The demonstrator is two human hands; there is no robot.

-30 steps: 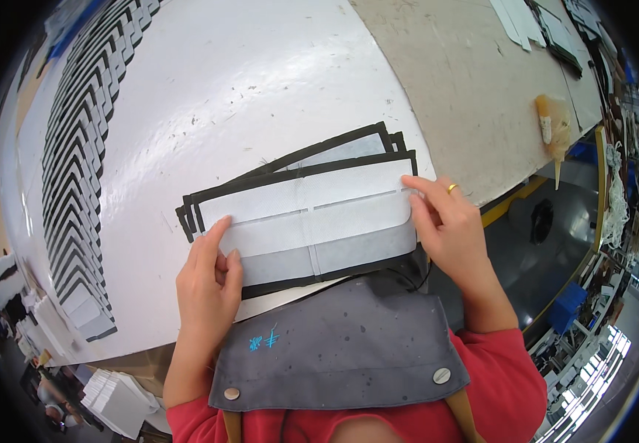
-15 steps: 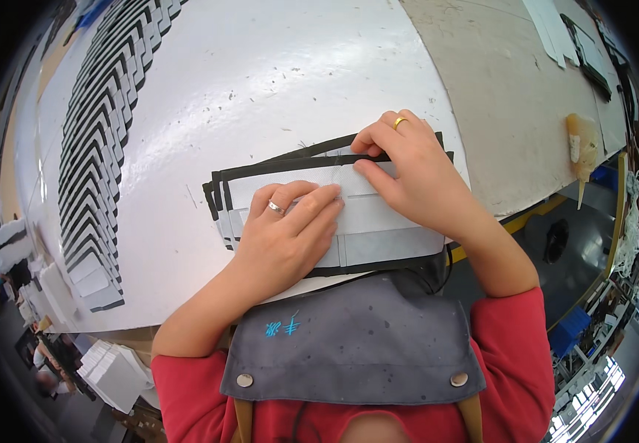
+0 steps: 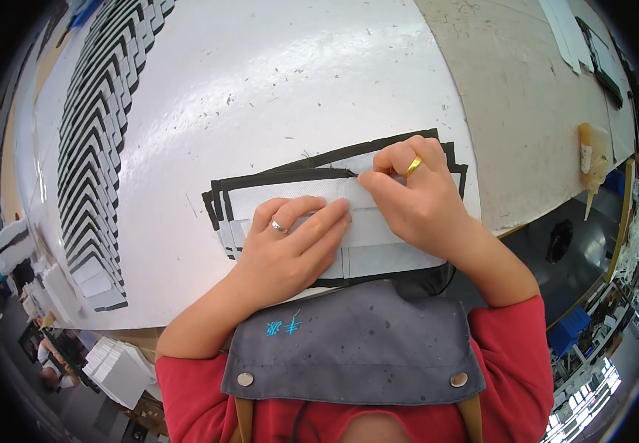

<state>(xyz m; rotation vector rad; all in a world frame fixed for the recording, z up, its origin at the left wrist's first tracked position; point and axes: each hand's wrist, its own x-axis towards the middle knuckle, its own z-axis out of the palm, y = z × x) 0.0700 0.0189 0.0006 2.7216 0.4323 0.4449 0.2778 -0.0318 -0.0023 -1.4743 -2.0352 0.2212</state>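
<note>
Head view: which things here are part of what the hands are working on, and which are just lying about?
In hand:
left hand pressed flat on the white panel
right hand pinching the black border strip

Lying about:
long row of overlapped black-and-white pieces
glue bottle
white sheets at the far right

A single head-worn fisheye view looks steeply down from close above the white counter (image 3: 275, 88), the person's chest at its lower edge.
</note>
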